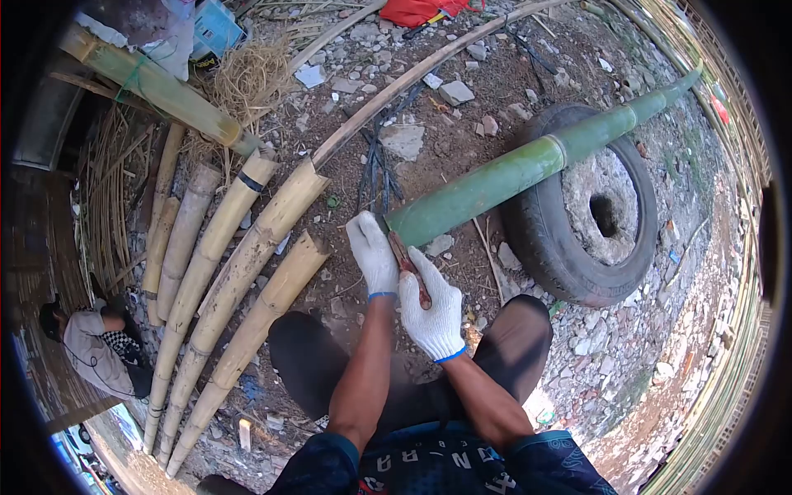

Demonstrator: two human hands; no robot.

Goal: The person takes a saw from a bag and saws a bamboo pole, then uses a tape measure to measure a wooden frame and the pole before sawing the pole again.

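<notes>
A green bamboo pole (487, 183) is lying across a tire (536, 247), its cut end sticking out to the tire's left and its thin end reaching past the tire's upper right. Left of the tire, the right hand (433, 307), in a white glove, is gripping a brown tool (403, 254), with the tool's tip pointing at the lower edge of the cut end. A little farther left of the tire, the gloved left hand (371, 254) is resting just beside the cut end with its fingers folded together; whether it is holding anything, I cannot tell. Concrete (580, 190) with a round hole is filling the tire's middle. Well to the tire's left, several dry poles (262, 247) are lying side by side, and beyond them a person (99, 355) is sitting or crouching.
</notes>
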